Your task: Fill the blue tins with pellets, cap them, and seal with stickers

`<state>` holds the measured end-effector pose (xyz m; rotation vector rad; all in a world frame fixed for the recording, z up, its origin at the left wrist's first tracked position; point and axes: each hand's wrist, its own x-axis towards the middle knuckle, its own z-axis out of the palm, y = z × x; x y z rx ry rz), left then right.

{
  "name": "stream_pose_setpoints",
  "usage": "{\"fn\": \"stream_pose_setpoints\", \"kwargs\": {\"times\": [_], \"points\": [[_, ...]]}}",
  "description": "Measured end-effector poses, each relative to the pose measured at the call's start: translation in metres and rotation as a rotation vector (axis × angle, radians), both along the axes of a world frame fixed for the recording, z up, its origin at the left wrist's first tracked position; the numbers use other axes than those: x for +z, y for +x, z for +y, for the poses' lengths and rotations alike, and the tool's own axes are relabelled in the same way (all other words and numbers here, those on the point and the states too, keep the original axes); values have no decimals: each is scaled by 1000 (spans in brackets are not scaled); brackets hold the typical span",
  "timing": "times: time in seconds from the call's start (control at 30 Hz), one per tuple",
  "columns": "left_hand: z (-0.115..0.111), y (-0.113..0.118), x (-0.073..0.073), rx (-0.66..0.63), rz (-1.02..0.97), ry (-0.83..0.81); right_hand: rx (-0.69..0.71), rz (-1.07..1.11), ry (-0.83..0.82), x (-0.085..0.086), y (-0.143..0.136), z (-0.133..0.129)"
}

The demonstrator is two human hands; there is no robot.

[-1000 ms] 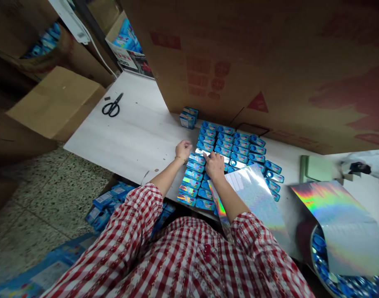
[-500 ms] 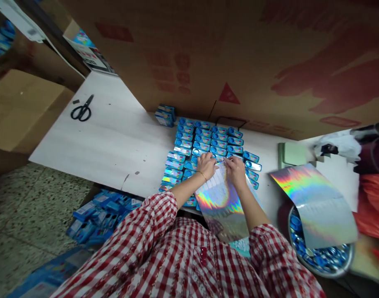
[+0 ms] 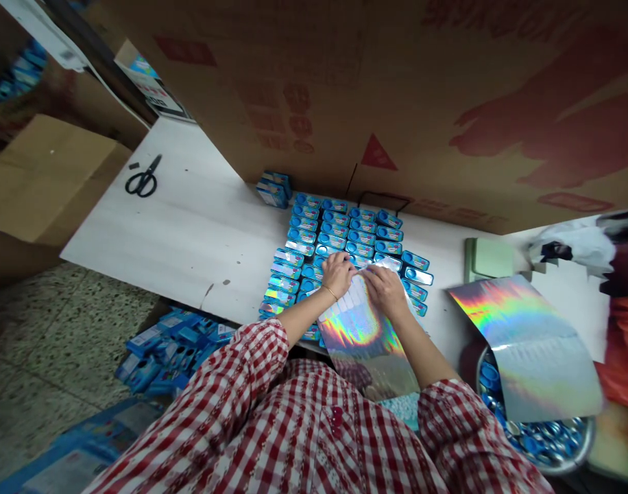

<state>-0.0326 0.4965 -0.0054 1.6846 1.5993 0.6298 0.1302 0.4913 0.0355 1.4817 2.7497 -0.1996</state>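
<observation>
A shiny rainbow-reflecting sticker sheet (image 3: 363, 326) hangs over the near edge of the blue boxes, its lower part in front of my body. My left hand (image 3: 337, 274) has its fingers curled closed at the sheet's upper left edge. Close beside it, my right hand (image 3: 386, 289) pinches the sheet's top edge, where a whitish strip shows. The fingertips of both hands nearly meet, and what lies between them is too small to make out. Rows of small blue boxes (image 3: 332, 230) with round blue tops lie under and beyond the hands, several carrying shiny strips.
Black scissors (image 3: 142, 182) lie on the white table (image 3: 190, 226). A huge cardboard box (image 3: 319, 82) walls off the back. To the right are a green box (image 3: 491, 257), another shiny sheet (image 3: 530, 343) and a metal bowl (image 3: 587, 446) of blue pieces. Blue packages (image 3: 175, 343) are heaped below left.
My right hand has shifted slightly left, closer to my left hand. The sheet's top edge now shows a lifted whitish strip by the right fingers. The view has tilted a little.
</observation>
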Motion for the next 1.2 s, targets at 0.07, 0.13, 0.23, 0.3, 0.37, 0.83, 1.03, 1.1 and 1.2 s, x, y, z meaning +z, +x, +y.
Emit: {"fn": "stream_pose_setpoints", "kwargs": {"times": [0.07, 0.13, 0.23, 0.3, 0.37, 0.83, 1.03, 1.1, 1.2], "points": [[1, -2, 4, -28, 8, -2, -5, 33, -31, 7, -6, 7], [2, -4, 6, -95, -6, -27, -32, 70, -95, 10, -10, 16], [2, -8, 7, -186, -61, -48, -75, 138, -221, 10, -9, 31], [1, -10, 6, -201, -77, -23, -85, 177, -279, 8, -6, 38], [-2, -11, 5, -205, -80, -3, -70, 192, -307, 7, -2, 44], [4, -9, 3, -26, -367, -164, 158, 118, -56, 3, 7, 16], [4, -7, 0, -13, -330, -176, 65, 191, -86, 8, 8, 0], [5, -6, -1, -29, -244, -124, -5, 225, -97, 27, 4, -2], [5, -8, -4, -42, -150, -18, -227, 361, -129, 62, -6, -2]]}}
